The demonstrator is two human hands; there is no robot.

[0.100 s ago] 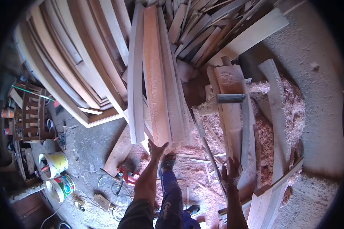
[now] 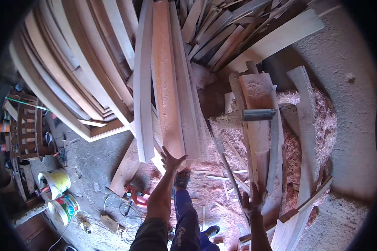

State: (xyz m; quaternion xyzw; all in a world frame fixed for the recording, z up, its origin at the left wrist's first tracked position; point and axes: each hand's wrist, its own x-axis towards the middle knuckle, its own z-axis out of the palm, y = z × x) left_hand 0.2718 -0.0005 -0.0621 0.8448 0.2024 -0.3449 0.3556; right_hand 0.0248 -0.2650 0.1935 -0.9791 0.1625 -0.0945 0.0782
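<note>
My left hand (image 2: pixel 171 160) is at the near end of a reddish-brown board (image 2: pixel 168 100), its thumb out to the right and its fingers apart. The fingertips overlap the board's end; whether they press on it I cannot tell. That board lies lengthwise among several paler boards (image 2: pixel 144 88) in a stack. On the right, my right hand (image 2: pixel 254 201) is raised with its fingers spread and nothing in it. It is beside the near end of a long board (image 2: pixel 257 146) set on a wooden stand. A short grey bar (image 2: pixel 259 114) crosses that board.
Joined wooden frames (image 2: pixel 109 130) lean at the upper left. Offcuts (image 2: pixel 218 42) pile up at the back. Wood shavings (image 2: pixel 324 121) heap up on the right. A red power tool (image 2: pixel 135 196) with a cord and two buckets (image 2: pixel 56 183) are on the floor at left.
The view has shifted slightly, carrying the boards and frames a little left. My left hand now reaches slightly farther over the reddish-brown board's end. My right hand appears a bit lower, still spread.
</note>
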